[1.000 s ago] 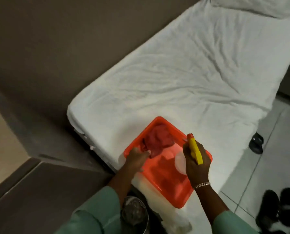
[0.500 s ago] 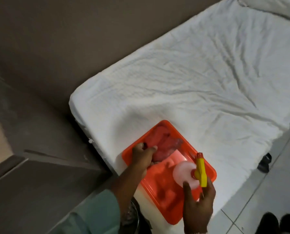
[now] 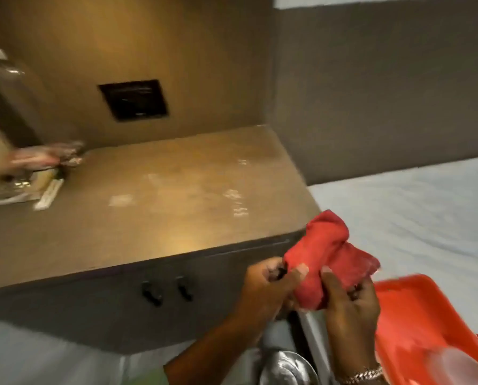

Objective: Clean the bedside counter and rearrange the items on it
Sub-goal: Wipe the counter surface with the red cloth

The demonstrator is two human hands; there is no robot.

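A bunched red cloth (image 3: 326,257) is held up in front of the counter's right front corner by both hands. My left hand (image 3: 271,284) pinches its left end. My right hand (image 3: 349,298) grips it from below. The brown bedside counter (image 3: 154,201) fills the middle, with wet streaks on its right part. At its back left lie blurred items (image 3: 40,168): wrapped packets, a white stick-like packet and a clear bottle (image 3: 12,90). The orange tray (image 3: 415,315) sits on the bed at lower right with a clear round bottle (image 3: 454,362) lying in it.
The white bed (image 3: 412,207) runs along the counter's right side. A black wall panel (image 3: 135,100) is set above the counter. Two dark knobs (image 3: 167,290) stick out of the counter's front. A shiny metal bin (image 3: 285,368) stands below my arms.
The view has swung from the bed to the counter. My left hand lifted the red cloth out of the tray. My right hand let go of the yellow-topped spray bottle and took hold of the cloth.
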